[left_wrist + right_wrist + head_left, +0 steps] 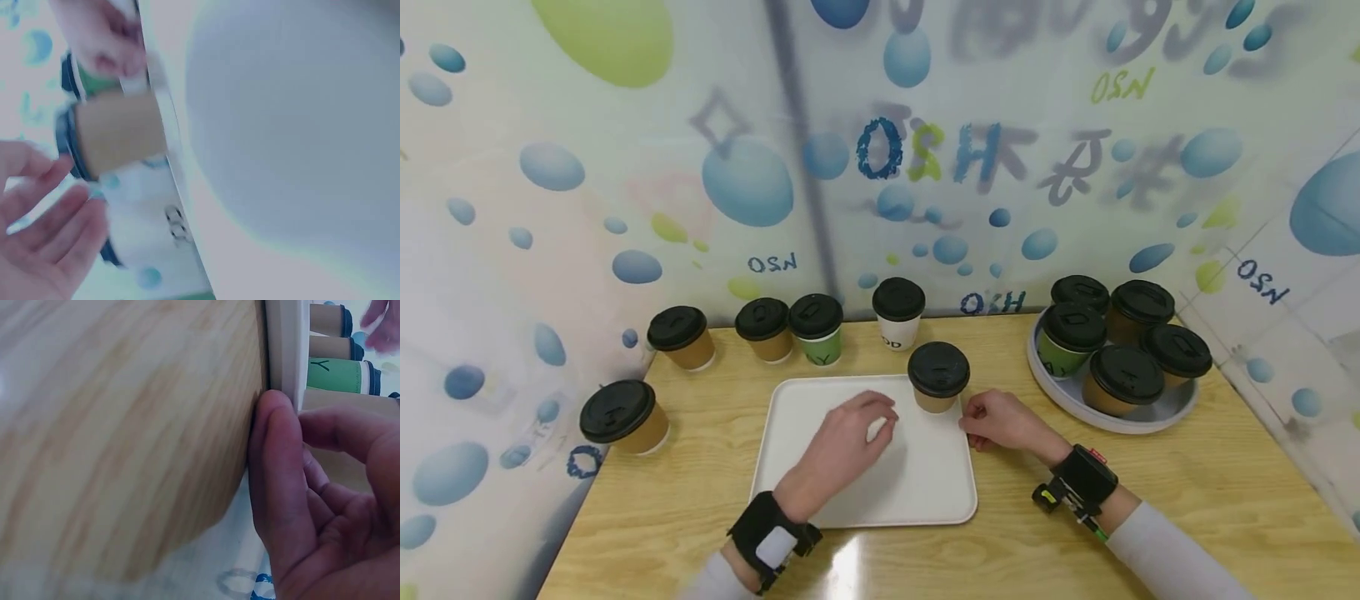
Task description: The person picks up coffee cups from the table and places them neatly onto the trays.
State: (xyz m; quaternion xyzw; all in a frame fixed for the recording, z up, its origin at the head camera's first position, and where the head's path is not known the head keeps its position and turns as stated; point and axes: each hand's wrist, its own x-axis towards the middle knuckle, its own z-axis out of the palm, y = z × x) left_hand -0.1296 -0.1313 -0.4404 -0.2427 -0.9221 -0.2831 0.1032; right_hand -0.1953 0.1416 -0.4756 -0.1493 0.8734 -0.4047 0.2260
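Observation:
A cream rectangular tray (865,467) lies on the table with a brown paper cup (936,403) under a black lid standing at its far right corner. My left hand (850,437) hovers over the tray, fingers loosely bent with nothing between them. In the left wrist view, those fingers (69,212) are close to the lid of the brown cup (125,132). My right hand (1004,423) is at the tray's right edge beside the cup. Seen from the right wrist, its thumb and forefinger pinch the tray rim (289,356).
Behind the tray stand a white cup (898,329), a green cup (822,343) and a brown cup (769,343). Two more brown cups (692,350) are at the left. A round grey tray (1150,423) at the right bears several lidded cups. A patterned curtain (760,183) rises behind.

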